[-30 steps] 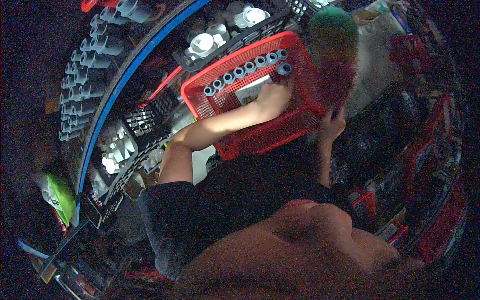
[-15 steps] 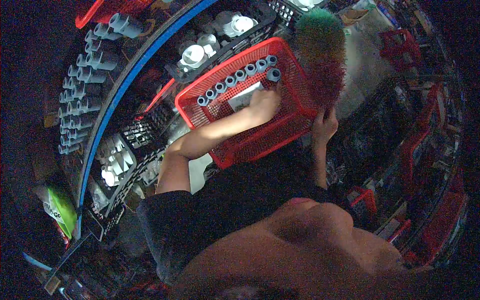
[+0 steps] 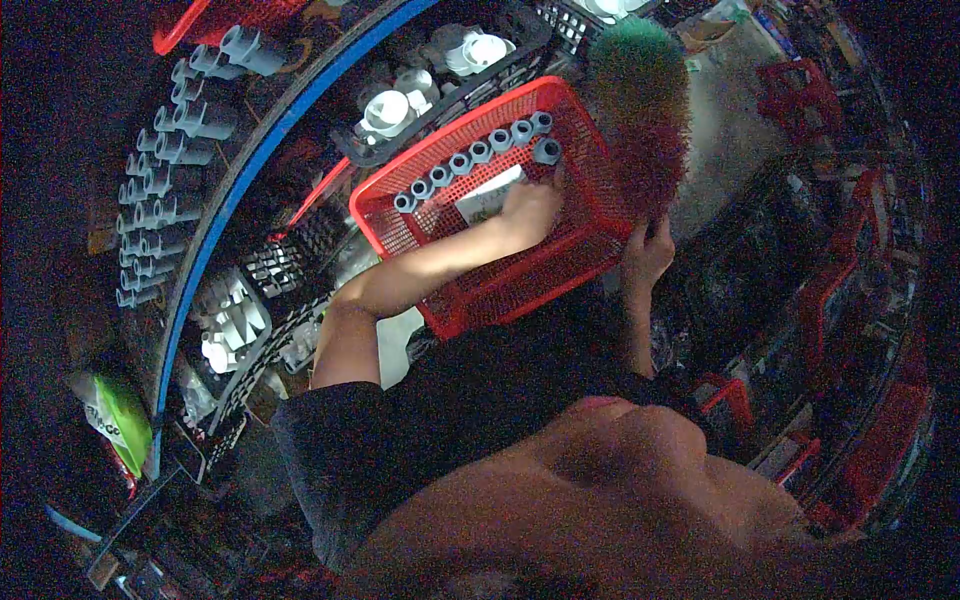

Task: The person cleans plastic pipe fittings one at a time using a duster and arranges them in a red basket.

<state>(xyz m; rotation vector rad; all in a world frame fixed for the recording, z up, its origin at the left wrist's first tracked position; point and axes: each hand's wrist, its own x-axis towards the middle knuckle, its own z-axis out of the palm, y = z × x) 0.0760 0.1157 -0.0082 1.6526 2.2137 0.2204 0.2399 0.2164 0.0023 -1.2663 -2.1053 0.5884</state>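
Inside a red plastic basket (image 3: 480, 312), my left hand (image 3: 532, 212) is closed, its fingertips at a grey pipe fitting (image 3: 546, 151) that stands upright near the far right corner. Beyond it, several similar grey fittings (image 3: 460, 163) form a row along the basket's far wall. A flat white piece (image 3: 490, 195) lies on the basket floor beside my left hand, partly covered by it. At the basket's right side, my right hand (image 3: 650, 252) is wrapped round the lower end of a fluffy green, orange and red duster (image 3: 640, 110), whose head points away from me.
Several grey pipe fittings (image 3: 160, 210) stand on the left, beyond a blue-edged shelf (image 3: 215, 200). Black crates with white fittings (image 3: 388, 112) sit behind and left of the basket. A green and white bag (image 3: 118, 420) is at lower left; red crates (image 3: 800, 95) stand at right.
Almost nothing differs. The duster and my right hand have shifted very slightly left, while my left hand stays at the same fitting.
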